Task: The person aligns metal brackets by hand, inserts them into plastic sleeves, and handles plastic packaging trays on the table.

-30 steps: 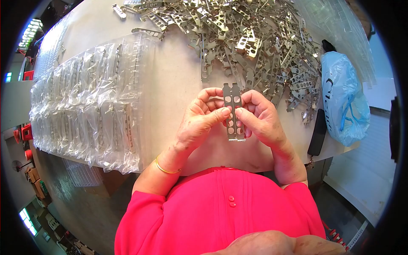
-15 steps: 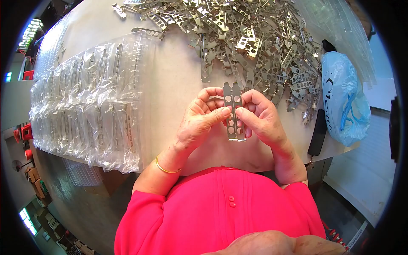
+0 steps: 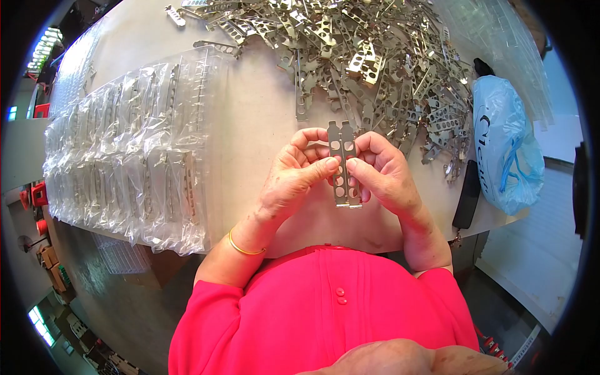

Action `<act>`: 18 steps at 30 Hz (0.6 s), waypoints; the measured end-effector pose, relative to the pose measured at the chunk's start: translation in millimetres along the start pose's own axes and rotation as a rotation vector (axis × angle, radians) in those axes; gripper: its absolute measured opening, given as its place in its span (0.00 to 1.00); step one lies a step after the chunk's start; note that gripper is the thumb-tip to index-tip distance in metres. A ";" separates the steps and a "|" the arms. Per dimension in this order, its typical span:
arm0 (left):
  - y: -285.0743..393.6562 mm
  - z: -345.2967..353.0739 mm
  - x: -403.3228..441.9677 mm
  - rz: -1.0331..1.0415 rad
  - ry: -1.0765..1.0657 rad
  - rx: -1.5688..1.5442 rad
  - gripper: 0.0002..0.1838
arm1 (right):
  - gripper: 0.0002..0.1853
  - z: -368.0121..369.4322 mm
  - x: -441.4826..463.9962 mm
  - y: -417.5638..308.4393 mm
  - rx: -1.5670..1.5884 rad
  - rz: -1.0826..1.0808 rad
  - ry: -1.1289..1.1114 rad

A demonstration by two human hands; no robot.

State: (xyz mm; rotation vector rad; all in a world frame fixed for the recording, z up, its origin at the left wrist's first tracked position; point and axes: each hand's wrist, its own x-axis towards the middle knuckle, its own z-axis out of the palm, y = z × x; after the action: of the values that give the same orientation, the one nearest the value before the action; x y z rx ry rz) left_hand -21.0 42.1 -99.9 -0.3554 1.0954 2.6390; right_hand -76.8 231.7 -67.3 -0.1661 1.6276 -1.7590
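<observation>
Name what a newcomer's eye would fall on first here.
Probably the sprawling heap of metal brackets across the far side of the table. Then the bright pink shirt at the bottom, and above it the left hand and right hand holding two perforated strips side by side.

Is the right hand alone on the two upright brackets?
No: the left hand has its thumb on the left bracket, the right hand its thumb on the right bracket.
</observation>
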 end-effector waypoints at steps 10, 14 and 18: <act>-0.7 -0.6 0.3 0.000 -0.010 -0.012 0.25 | 0.05 1.6 -0.1 -1.1 -0.005 -0.007 0.013; -1.1 -1.4 0.7 -0.001 -0.012 -0.005 0.25 | 0.05 2.0 -0.2 -2.0 0.001 -0.003 0.013; -2.6 -2.9 1.1 0.002 -0.012 -0.005 0.26 | 0.05 1.0 -0.2 -1.9 0.001 0.013 0.010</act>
State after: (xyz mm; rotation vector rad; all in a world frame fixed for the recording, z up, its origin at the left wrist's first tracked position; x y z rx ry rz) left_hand -20.8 41.9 -103.9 -0.3388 1.0865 2.6427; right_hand -76.9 231.0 -65.3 -0.1469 1.6316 -1.7534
